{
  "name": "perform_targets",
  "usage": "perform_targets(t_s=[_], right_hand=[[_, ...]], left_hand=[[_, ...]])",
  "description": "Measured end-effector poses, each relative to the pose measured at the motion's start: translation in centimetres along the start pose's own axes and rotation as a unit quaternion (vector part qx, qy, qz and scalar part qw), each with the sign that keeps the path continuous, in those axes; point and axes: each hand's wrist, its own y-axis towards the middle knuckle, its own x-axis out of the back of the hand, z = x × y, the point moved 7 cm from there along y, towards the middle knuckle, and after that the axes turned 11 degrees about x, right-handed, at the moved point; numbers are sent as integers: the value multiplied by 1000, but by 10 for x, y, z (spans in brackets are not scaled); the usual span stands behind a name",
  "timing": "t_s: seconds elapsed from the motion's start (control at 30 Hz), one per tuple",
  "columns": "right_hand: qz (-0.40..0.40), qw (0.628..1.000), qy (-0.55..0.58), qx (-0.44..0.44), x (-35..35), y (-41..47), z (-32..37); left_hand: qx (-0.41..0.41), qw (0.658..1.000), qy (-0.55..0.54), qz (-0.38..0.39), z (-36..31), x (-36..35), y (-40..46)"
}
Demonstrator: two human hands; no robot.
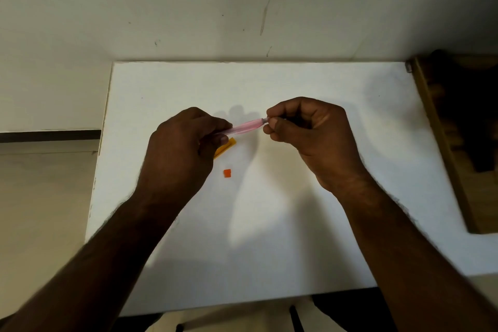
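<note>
I hold a slim, translucent pink plastic pen barrel point(244, 127) just above the white tabletop point(310, 224). My left hand point(183, 148) grips its near end, fingers curled round it. My right hand point(304, 132) pinches its far tip. Beneath the barrel, on the table, lies a flat yellow plastic strip point(226, 147), with a small orange square piece point(227, 173) just nearer me.

Translucent pink pen barrel point(244, 127) held level (slightly tilted) above table.
</note>
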Motion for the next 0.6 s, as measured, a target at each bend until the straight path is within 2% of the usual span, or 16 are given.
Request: perform_targets(t_s=[0.17, 0.27, 0.4, 0.53, 0.6], right_hand=[[16, 999, -23, 19, -2, 0, 2], [-1, 999, 35, 4, -3, -1, 2], [-9, 990, 125, -70, -10, -5, -4], [47, 988, 102, -102, -29, -14, -10], [41, 992, 77, -91, -30, -14, -10]], left_hand=[[-3, 1000, -2, -1, 0, 0, -1], [7, 1000, -13, 0, -1, -1, -2], [77, 991, -107, 20, 3, -6, -2], [87, 978, -173, 71, -3, -16, -5], [83, 974, -191, 94, -6, -19, -8]])
